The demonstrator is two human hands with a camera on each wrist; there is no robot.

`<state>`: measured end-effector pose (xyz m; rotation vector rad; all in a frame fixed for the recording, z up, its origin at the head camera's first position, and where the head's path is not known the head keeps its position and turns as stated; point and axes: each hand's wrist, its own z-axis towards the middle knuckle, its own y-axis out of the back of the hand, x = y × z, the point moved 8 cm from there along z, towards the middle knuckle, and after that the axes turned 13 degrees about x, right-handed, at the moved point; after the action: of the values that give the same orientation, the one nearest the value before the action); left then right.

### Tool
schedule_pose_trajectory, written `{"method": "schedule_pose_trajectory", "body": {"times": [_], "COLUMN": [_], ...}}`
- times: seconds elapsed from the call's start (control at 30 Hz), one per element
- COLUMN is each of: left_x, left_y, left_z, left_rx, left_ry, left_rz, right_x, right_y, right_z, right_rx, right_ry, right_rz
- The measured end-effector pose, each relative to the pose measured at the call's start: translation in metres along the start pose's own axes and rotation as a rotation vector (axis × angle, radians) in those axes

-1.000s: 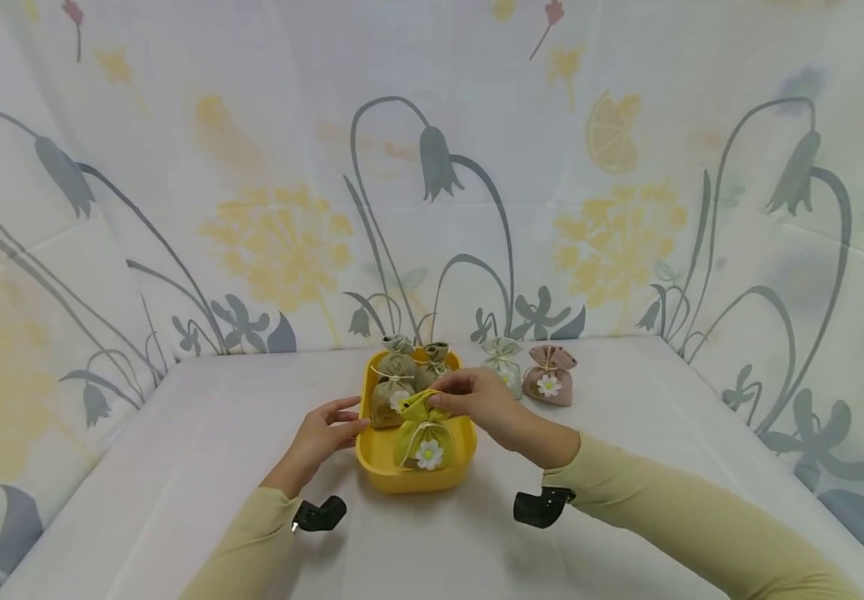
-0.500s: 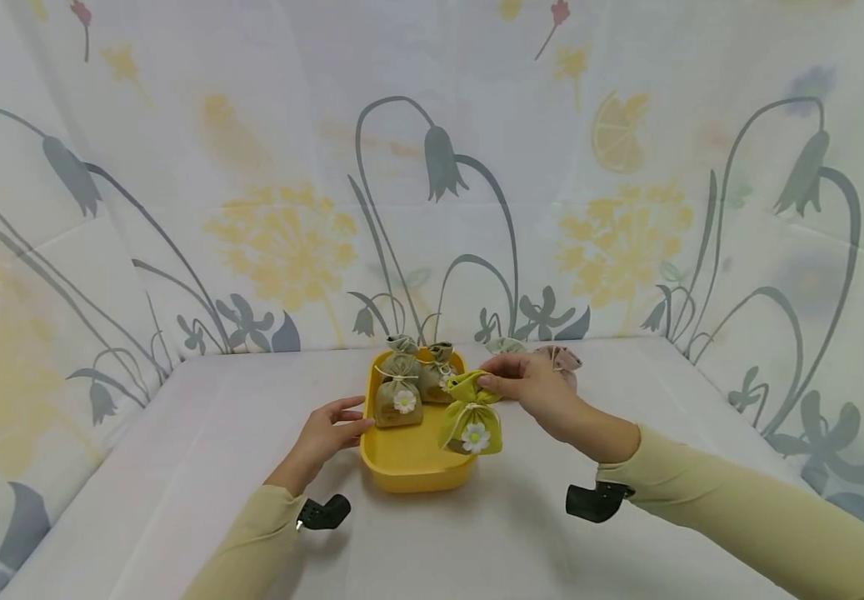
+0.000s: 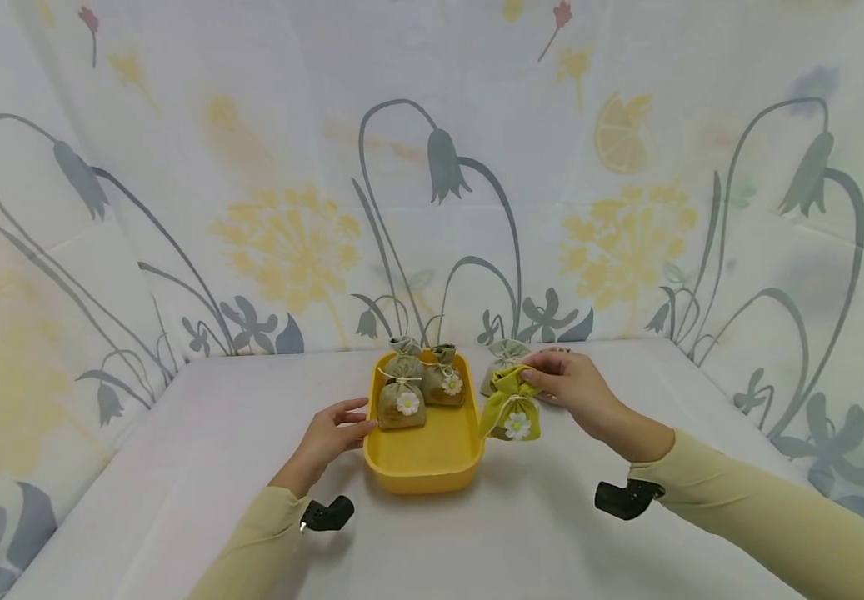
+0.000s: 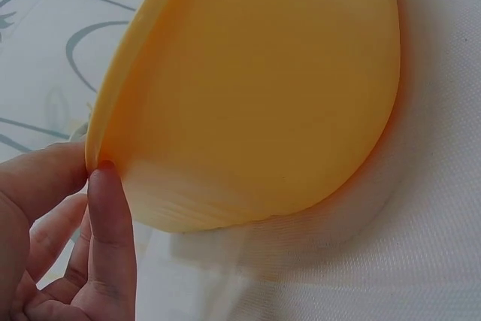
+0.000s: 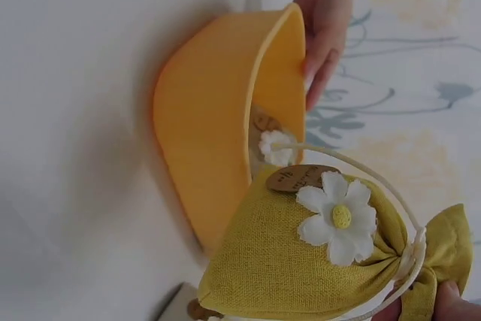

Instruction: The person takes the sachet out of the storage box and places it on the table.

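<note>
My right hand [image 3: 570, 385] pinches the tied top of a yellow-green sachet [image 3: 511, 407] with a white daisy, holding it just right of the yellow tray [image 3: 422, 467]. The right wrist view shows this sachet [image 5: 316, 261] close up beside the tray's wall [image 5: 203, 178]. My left hand [image 3: 330, 429] touches the tray's left rim with straight fingers; its fingers [image 4: 109, 238] press the tray's edge [image 4: 248, 95]. Two olive sachets [image 3: 402, 398] [image 3: 444, 379] stand in the tray's far end.
A pale green sachet [image 3: 501, 358] stands on the white cloth behind the held one; a pink one is mostly hidden behind my right hand. Flower-printed fabric walls enclose the table on three sides.
My right hand lifted the yellow-green sachet out of the tray and carried it right, past the tray's right rim. The left hand stayed at the tray's left rim.
</note>
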<state>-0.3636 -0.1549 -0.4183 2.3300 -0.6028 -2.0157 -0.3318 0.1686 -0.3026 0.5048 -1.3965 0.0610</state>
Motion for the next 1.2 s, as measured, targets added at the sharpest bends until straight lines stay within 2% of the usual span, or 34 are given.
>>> {"method": "schedule_pose_trajectory", "body": {"times": [0.17, 0.43, 0.77, 1.0, 1.2], "left_x": [0.001, 0.001, 0.0, 0.002, 0.0], "left_y": [-0.001, -0.003, -0.001, -0.001, -0.002], "left_z": [0.0, 0.001, 0.0, 0.0, 0.0], "left_rx": [-0.009, 0.003, 0.001, 0.001, 0.0], "left_ry": [0.004, 0.018, 0.01, 0.015, 0.006], "left_rz": [0.007, 0.005, -0.006, -0.013, -0.03], "right_x": [-0.014, -0.048, -0.068, -0.089, -0.103], "right_y": [0.016, 0.032, 0.027, 0.023, 0.023], "right_z": [0.005, 0.014, 0.033, 0.042, 0.04], "right_rx": [-0.048, -0.119, -0.121, -0.138, -0.14], "right_ry": [0.001, -0.051, -0.05, -0.124, -0.158], "right_rz": [0.022, 0.083, 0.08, 0.036, 0.008]}}
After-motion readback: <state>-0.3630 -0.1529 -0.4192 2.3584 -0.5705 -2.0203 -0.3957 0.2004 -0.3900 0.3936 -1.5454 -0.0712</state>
